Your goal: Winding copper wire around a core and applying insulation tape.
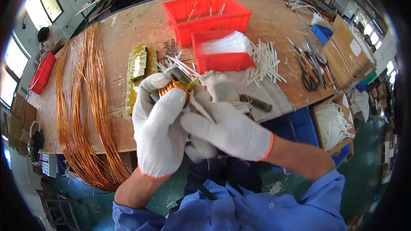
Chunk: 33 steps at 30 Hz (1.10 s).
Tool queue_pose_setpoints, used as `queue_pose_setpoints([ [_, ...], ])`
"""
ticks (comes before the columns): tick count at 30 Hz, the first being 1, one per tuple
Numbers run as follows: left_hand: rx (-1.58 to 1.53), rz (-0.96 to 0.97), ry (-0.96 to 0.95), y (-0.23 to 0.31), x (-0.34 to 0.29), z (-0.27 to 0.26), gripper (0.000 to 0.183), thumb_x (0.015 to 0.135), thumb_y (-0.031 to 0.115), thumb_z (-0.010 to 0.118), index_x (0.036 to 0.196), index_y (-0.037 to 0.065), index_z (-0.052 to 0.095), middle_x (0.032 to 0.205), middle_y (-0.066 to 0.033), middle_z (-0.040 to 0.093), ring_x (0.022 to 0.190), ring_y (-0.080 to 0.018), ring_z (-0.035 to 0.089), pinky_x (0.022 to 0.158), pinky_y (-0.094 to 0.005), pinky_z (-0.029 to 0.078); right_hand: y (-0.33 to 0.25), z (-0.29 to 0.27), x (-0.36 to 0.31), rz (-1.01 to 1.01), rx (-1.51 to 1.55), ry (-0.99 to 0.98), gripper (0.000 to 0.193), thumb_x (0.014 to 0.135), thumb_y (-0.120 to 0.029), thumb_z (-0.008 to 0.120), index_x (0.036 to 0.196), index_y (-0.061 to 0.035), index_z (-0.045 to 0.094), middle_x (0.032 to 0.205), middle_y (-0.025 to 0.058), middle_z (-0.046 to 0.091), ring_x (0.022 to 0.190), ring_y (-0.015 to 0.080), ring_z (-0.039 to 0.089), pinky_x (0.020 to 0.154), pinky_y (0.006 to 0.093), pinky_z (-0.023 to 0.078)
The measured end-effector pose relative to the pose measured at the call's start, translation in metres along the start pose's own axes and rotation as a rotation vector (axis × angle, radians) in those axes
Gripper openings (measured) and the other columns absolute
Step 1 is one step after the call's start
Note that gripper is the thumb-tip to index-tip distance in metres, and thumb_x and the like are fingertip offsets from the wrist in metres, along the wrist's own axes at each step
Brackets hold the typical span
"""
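Your left grip [159, 128], in a white knit glove with an orange hem, is closed around a copper coil [173, 88], thumb along its near side and fingers curled round its left. The coil is thus held in front of you, at the near side of the table [117, 21]. A dark grey piece [181, 77] shows at its far side, a yellow tab [192, 84] at its right. Your right grip [229, 127], gloved alike, is brought in from the right, thumb toward your left palm; a white strip [201, 106] lies against its fingers. Whether these are shut on the strip or the coil cannot be told, as the fingertips are partly hidden. Just beyond: a white cloth [222, 87], with a dark rod [256, 102] to its right. Farther out, a small red bin [224, 63] carries white strips [227, 43]; white tubes [266, 63] are heaped beside it, and a larger red bin [184, 32] stands behind. Left of these, yellow-faced parts [138, 63] lie in rows; further left, long copper wires [81, 102] droop over the near edge. At right, hand tools [309, 70] including scissors lie near a carton [347, 55]. At far left a co-worker [53, 37] leans down behind another red bin [43, 73].
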State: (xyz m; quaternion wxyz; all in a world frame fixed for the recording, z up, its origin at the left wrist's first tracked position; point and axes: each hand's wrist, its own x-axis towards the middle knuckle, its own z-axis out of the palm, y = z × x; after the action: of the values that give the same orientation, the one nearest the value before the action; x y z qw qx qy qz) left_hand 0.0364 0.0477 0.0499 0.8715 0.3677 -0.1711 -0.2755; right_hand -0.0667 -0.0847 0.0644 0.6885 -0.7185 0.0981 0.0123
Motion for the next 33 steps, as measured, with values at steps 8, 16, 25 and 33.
queue_pose_setpoints([
  [8,0.803,0.261,0.047,-0.016,0.046,-0.105,0.034,0.107,0.003,0.067,0.140,-0.003,0.061,0.130,-0.0068,0.066,0.115,-0.0120,0.064,0.103,-0.0298,0.053,-0.032,-0.132,0.201,0.019,-0.419,0.323,0.047,0.113,-0.048,0.066,0.124,-0.0035,0.076,0.090,0.0051,0.069,0.061,0.0043,0.051,0.048,0.0266,0.043],
  [16,1.178,0.278,0.247,-0.034,-0.004,-0.186,0.022,0.100,-0.009,0.068,0.121,-0.003,0.069,0.127,-0.0139,0.068,0.114,-0.0168,0.067,0.099,-0.0299,0.055,0.021,-0.285,0.461,0.096,-0.081,0.328,0.020,0.109,-0.019,0.064,0.098,-0.0078,0.076,0.069,0.0051,0.066,0.059,0.0166,0.063,0.049,0.0349,0.046],
  [25,1.847,0.524,0.147,0.002,0.089,-0.214,0.058,0.096,0.004,0.075,0.152,0.003,0.059,0.149,-0.0226,0.061,0.143,-0.0391,0.057,0.121,-0.0483,0.047,0.038,-0.291,0.462,-0.334,0.547,0.682,0.029,0.108,-0.011,0.071,0.125,0.0108,0.061,0.112,0.0253,0.070,0.096,0.0360,0.076,0.085,0.0511,0.072],
  [33,2.214,0.274,-0.479,0.006,0.223,-0.225,0.071,0.093,0.006,0.069,0.161,0.004,0.047,0.162,-0.0234,0.051,0.155,-0.0438,0.044,0.129,-0.0539,0.038,0.009,-0.128,0.144,-0.347,-0.012,0.171,0.027,0.112,-0.015,0.066,0.135,-0.0006,0.070,0.109,0.0098,0.080,0.087,0.0194,0.079,0.080,0.0347,0.067],
])
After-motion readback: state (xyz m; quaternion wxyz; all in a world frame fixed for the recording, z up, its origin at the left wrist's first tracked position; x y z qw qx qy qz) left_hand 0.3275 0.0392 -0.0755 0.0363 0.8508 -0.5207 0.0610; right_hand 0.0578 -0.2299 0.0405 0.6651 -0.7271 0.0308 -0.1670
